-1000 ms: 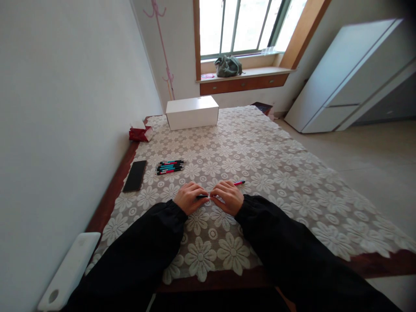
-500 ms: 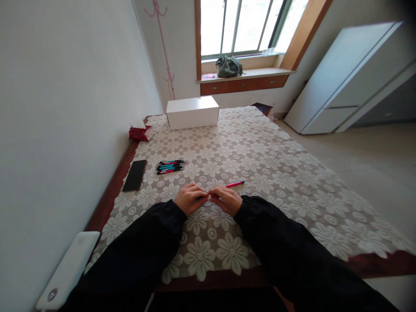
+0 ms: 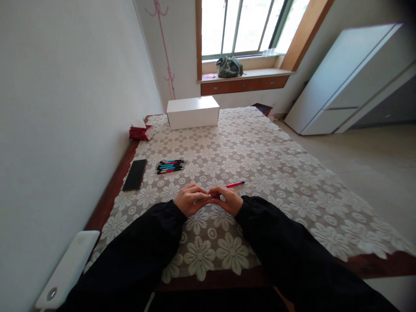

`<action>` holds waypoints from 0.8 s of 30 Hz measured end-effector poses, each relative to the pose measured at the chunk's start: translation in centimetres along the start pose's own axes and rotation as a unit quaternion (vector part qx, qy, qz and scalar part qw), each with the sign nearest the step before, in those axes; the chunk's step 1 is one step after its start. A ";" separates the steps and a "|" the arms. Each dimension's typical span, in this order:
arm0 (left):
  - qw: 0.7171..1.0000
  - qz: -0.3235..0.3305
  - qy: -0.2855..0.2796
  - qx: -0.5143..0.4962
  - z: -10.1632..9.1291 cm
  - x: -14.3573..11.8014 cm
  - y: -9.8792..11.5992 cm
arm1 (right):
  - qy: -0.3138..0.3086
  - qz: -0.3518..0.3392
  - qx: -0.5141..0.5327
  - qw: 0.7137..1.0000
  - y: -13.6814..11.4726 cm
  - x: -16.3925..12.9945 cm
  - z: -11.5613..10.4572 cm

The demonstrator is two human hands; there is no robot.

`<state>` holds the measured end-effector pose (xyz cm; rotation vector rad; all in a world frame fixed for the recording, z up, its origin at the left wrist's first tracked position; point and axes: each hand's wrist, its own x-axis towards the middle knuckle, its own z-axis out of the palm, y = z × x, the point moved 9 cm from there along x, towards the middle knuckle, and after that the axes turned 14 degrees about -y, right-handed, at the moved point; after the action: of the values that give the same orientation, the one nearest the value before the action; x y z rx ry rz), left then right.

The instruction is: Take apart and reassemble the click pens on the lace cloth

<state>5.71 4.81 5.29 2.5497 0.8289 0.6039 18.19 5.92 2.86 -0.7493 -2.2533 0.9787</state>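
My left hand [image 3: 192, 199] and my right hand [image 3: 226, 200] meet fingertip to fingertip above the flowered tablecloth [image 3: 232, 253]. Both are closed in a pinch around something tiny between them, too small to name. Just beyond my right hand lies a pink pen barrel [image 3: 235, 184] with a dark end. Farther off to the left, several pens [image 3: 170, 167] in turquoise, pink and black rest side by side in a row.
A black phone [image 3: 134, 175] lies near the table's left edge. Behind it sits a red tissue packet [image 3: 141, 133] by the wall. At the far end stands a white box [image 3: 193, 113]. A white oblong device [image 3: 69, 269] is at the near left corner.
My fingertips have shifted slightly where they meet, and the small pale bit visible between them is now mostly hidden. The pens, phone and box have stayed put.
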 end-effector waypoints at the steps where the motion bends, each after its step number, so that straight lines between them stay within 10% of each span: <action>1: 1.000 0.001 -0.003 -0.002 0.1 0.0 0.0 | -0.003 0.000 0.009 1.000 0.0 0.0 0.0; 24: 0.995 0.086 0.040 0.016 -0.5 -0.2 1.5 | -0.024 0.052 0.187 0.981 1.3 0.1 0.8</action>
<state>5.96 3.64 6.37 2.6601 0.6524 0.7552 17.90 6.40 1.48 -0.6849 -1.9980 1.4344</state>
